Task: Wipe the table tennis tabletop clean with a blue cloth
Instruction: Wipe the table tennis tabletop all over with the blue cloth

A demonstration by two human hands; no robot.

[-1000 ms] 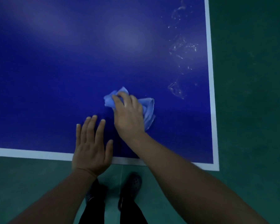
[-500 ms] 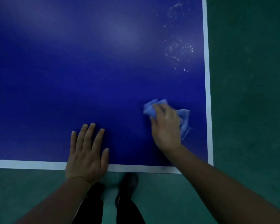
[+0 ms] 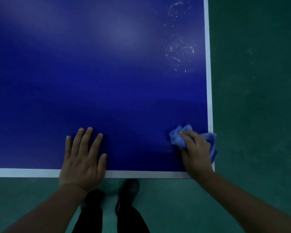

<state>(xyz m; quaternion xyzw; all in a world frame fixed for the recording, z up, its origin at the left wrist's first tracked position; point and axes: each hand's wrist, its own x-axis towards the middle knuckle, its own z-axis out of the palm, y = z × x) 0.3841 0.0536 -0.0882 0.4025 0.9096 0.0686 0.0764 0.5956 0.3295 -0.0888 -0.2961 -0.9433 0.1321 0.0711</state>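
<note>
Your right hand (image 3: 196,152) sits at the tabletop's (image 3: 107,73) near right corner, fingers curled over the bunched blue cloth (image 3: 178,137) and pressing it down. Part of the cloth already pokes out past the white right edge line (image 3: 208,81), over the green floor (image 3: 259,98). Your left hand (image 3: 82,158) lies flat on the tabletop at the near edge, fingers straight and spread, holding nothing, its heel over the white near edge line.

The main risk is the water patches (image 3: 181,49) further up along the right edge, towards the far end. They are well apart from the cloth, and if you work only along the near edge they stay there, and the tabletop is not clean. A second risk is the cloth itself: with its loose end hanging off the corner, one more push to the right could drag it off the edge and out from under your fingers. Because it is wadded up, only a small face touches the surface, so a pass through the droplets may smear them rather than lift them.

The cloth looks soft, light blue, crumpled into folds, paler than the deep blue tabletop. Whether it is damp, you cannot tell from here.
</note>
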